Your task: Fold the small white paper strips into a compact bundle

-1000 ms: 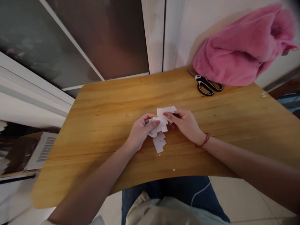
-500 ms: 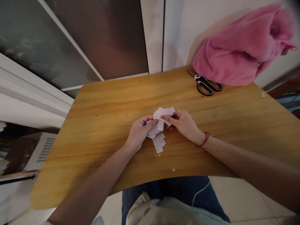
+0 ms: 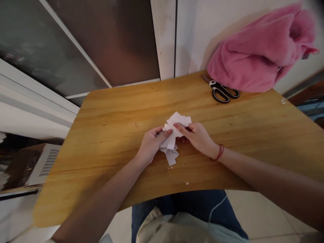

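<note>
Slips (image 3: pixel 176 118): white paper, many small pieces in a ragged, overlapping fan at the middle of the surface (image 3: pixel 113 111), between our two hands. Whether the fan touches the wood beneath, we cannot tell.

Left hand (image 3: pixel 153 144): fingers closed on the near left part of the slips, thumb flat on top. Right hand (image 3: pixel 198 136): fingers likewise narrow, pinching the right part, thumb on the upper face, the others mostly hidden below.

Handling (our estimate): very light, thin, fairly stiff for their size but easily creased. Paper on paper should slide readily, so a loose pinch would let inner pieces slip out; a hard one would bend corners. We judge the best hold to be thumb over fingers where most layers overlap, with single pieces taken by a protruding corner.

A loose slip (image 3: pixel 172 158) with some writing, unreadable to us, shows at the near side, partly covered by the fan. It seems to lie flat, so we would lift it by an edge. Scissors (image 3: pixel 220 92) lie well apart, toward the far right.
</note>
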Motion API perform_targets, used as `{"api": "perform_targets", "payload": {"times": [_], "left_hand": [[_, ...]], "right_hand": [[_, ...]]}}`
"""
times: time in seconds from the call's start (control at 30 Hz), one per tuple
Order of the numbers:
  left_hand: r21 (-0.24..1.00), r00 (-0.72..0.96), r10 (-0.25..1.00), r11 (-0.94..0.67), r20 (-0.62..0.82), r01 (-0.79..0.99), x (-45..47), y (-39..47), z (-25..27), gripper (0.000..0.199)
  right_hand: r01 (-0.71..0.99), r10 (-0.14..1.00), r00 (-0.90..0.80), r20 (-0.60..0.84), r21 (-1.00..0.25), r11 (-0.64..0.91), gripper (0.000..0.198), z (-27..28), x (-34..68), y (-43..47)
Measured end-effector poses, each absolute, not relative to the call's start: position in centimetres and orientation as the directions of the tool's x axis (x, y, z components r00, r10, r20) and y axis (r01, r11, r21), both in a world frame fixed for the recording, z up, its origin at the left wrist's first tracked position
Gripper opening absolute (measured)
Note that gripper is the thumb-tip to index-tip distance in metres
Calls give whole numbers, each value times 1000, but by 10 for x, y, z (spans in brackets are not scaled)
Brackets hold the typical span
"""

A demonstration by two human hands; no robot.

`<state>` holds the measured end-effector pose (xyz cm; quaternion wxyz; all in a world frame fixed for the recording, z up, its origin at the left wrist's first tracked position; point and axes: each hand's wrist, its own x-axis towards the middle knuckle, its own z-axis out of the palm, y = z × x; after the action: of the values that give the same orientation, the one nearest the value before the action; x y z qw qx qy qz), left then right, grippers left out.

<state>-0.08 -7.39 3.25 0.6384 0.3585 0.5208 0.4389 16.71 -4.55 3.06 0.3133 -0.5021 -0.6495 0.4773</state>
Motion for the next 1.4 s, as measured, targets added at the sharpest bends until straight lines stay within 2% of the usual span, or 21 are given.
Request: {"api": "perform_targets", "payload": {"times": [0.1, 0.17, 0.4, 0.53, 0.7, 0.87, 1.0, 1.1, 1.27, 1.4], "left_hand": [[925, 31, 935, 353, -352, -141, -3, -74, 33, 31], [926, 24, 934, 356, -356, -123, -3, -74, 34, 32], [903, 85, 915, 404, -395, -145, -2, -72, 37, 36], [910, 51, 925, 379, -376, -168, -2, -72, 35, 34], [925, -20, 943, 321, -331, -205, -5, -71, 32, 32], [939, -99, 958, 239, -270, -247, -8, -68, 35, 27], [939, -53, 964, 242, -262, -243, -7, -70, 40, 26], [946, 8, 968, 249, -253, -208, -4, -73, 41, 27], [957, 99, 959, 276, -267, -87, 0, -77, 41, 30], [962, 12, 962, 272, -271, -42, -1, -75, 39, 32]], "right_hand": [[216, 956, -292, -31, -976, 34, 37, 29, 167, -44], [139, 959, -282, -27, -990, 13, 37, 28, 167, -42], [223, 970, -238, -55, -975, -1, 35, 33, 168, -41], [273, 973, -227, -51, -962, 13, 40, 32, 168, -41], [177, 969, -247, -5, -983, 40, 43, 28, 168, -40], [151, 969, -241, -56, -988, -20, 43, 26, 169, -39], [251, 953, -302, -40, -967, 39, 38, 26, 170, -39], [249, 917, -398, -20, -965, 87, 29, 27, 169, -41], [280, 828, -552, -99, -957, 72, 12, 28, 169, -45], [339, 792, -596, -135, -936, 95, 9, 31, 169, -44]]}}
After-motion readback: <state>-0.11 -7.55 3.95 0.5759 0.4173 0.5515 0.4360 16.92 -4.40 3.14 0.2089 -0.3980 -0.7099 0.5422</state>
